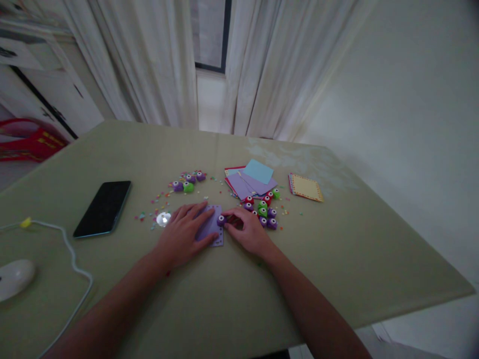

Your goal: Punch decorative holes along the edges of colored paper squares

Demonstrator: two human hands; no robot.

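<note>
My left hand (185, 229) lies flat with its fingers spread, pressing a purple card (209, 230) onto the table. Small punched marks run along the card's edges. My right hand (247, 229) pinches a small purple craft punch (221, 220) with an eye-like top, set at the card's right edge. Just behind that hand stands a cluster of red, green and purple craft punches (263, 212). More purple and green punches (188, 187) sit farther back on the left. Part of the card is hidden under my left fingers.
A loose pile of coloured cards (258, 172) lies at the back, with a stack of edge-punched cards (306, 187) to its right. Paper confetti (160, 199) is scattered about. On the left are a dark tablet (103, 208), a white mouse (15, 279) and a white cable (73, 259).
</note>
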